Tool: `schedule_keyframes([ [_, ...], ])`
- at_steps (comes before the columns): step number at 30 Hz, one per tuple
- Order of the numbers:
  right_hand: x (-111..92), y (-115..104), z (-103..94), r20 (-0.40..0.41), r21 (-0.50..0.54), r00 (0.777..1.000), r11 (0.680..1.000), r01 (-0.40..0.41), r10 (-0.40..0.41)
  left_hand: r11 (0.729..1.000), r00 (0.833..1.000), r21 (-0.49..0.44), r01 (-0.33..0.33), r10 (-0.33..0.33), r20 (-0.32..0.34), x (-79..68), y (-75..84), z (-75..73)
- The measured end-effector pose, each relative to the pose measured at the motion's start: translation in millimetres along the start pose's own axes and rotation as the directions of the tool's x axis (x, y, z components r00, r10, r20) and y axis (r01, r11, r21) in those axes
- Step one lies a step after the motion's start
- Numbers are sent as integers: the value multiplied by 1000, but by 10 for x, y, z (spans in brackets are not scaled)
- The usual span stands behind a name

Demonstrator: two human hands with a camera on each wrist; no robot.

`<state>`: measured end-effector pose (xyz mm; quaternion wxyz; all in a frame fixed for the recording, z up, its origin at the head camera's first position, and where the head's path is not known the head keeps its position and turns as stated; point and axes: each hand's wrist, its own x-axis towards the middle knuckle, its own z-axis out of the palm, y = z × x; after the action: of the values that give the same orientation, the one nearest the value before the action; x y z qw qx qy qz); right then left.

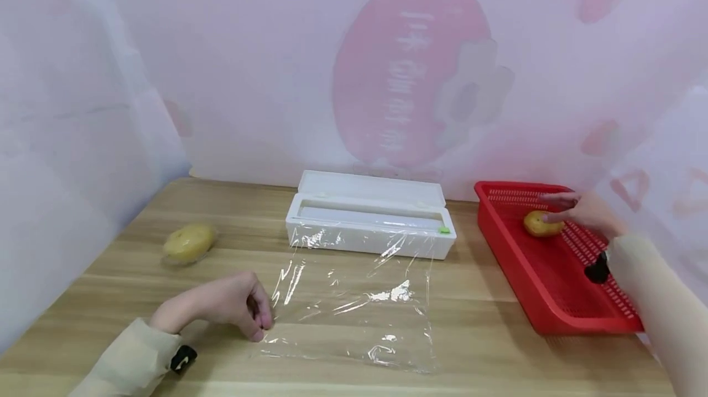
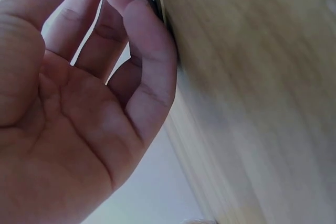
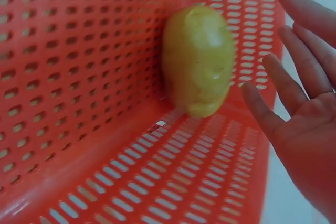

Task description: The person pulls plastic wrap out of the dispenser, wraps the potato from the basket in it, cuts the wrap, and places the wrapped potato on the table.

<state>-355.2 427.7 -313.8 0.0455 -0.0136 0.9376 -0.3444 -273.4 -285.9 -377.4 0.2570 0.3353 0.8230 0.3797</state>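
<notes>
A sheet of clear plastic wrap (image 1: 354, 305) stretches over the table from a white wrap dispenser box (image 1: 367, 240) with its lid raised. My left hand (image 1: 235, 305) pinches the sheet's near left edge between thumb and fingertips; the left wrist view shows its fingers curled (image 2: 149, 51), the film mostly hidden. At the right, my right hand (image 1: 592, 216) reaches into a red basket (image 1: 514, 262) beside a yellow potato (image 1: 533, 225). In the right wrist view its fingers are spread and apart from the potato (image 3: 198, 61).
Another potato (image 1: 190, 241), apparently wrapped in film, lies on the left of the wooden table (image 1: 121, 298). A green slider (image 1: 444, 230) sits at the dispenser's right end. A pale pink printed sheet (image 1: 265, 77) stands behind the table.
</notes>
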Motion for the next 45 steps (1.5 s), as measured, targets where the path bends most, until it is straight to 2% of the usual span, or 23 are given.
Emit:
schedule_keyframes([
  [5, -41, 195, 38, 23, -52, 999, 998, -30, 31, 1000, 1000, 2, 19, -19, 8, 37, 30, 45],
  [12, -16, 210, 43, 10, -99, 999, 994, -40, 41, 1000, 1000, 11, 2, -2, 12, 23, 55, 7],
  [18, 6, 181, 82, 13, -183, 999, 983, 32, -30, 1000, 1000, 18, -2, 2, 10, -1, 74, -4],
  [25, 18, 114, 167, 44, -148, 996, 986, 80, -74, 1000, 1000, 13, -21, 21, 14, -12, 53, -5],
  [34, 78, 159, 231, 48, -117, 998, 992, 52, -47, 1000, 1000, 10, -22, 22, 20, -10, 34, -8],
  [45, 47, 56, 286, 83, -146, 988, 979, 143, -132, 999, 999, 15, -34, 33, 26, -11, 48, -1],
])
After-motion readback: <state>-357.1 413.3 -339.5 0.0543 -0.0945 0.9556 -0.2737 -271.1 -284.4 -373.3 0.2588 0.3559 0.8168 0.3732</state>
